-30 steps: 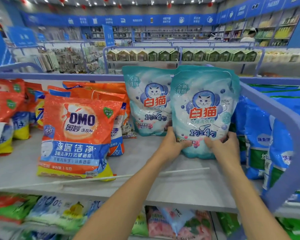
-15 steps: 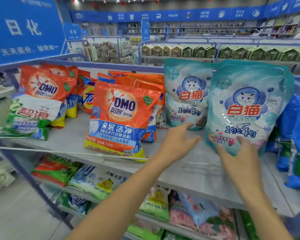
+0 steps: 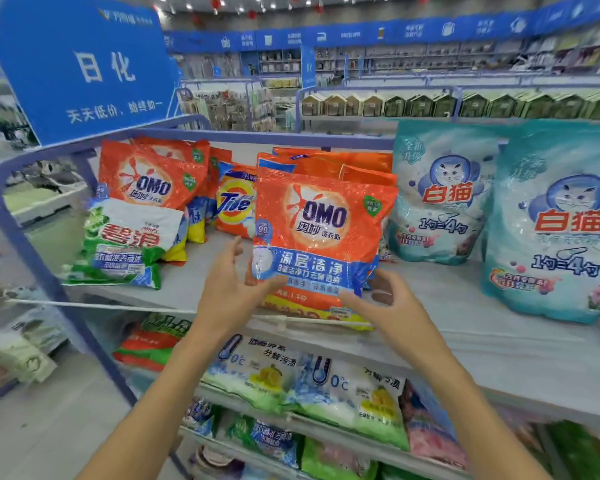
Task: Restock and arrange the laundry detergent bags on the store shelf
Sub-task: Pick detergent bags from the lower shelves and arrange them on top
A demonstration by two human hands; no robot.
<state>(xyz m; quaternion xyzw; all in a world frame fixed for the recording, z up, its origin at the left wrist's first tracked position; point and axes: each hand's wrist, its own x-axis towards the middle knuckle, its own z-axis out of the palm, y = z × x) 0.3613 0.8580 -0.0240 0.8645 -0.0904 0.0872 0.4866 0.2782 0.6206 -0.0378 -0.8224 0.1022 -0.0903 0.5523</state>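
1. Concealment: the lower edge of the front OMO bag (image 3: 323, 233) lay behind both hands. The orange bags (image 3: 343, 168) stacked behind it showed only their tops. The right teal cat bag (image 3: 561, 230) was cut off by the frame edge. Blur left the small print on every pouch unreadable.
2. Position: the front OMO bag stood upright near the front edge of the shelf (image 3: 465, 306), between the green-and-white bag (image 3: 129, 244) and the left teal cat bag (image 3: 444, 202).
   - The left hand (image 3: 229, 299) met its lower left corner, thumb on the printed face and fingers straight and spread beside the left edge.
   - The right hand (image 3: 392, 306) sat at the lower right corner with fingers loosely curled. Whether it gripped the bag could not be told.
3. Materials: all the bags were glossy, crinkled plastic film, plump and pillow-shaped. The shelf was a flat, pale grey board framed by a rounded blue rail (image 3: 0, 202).
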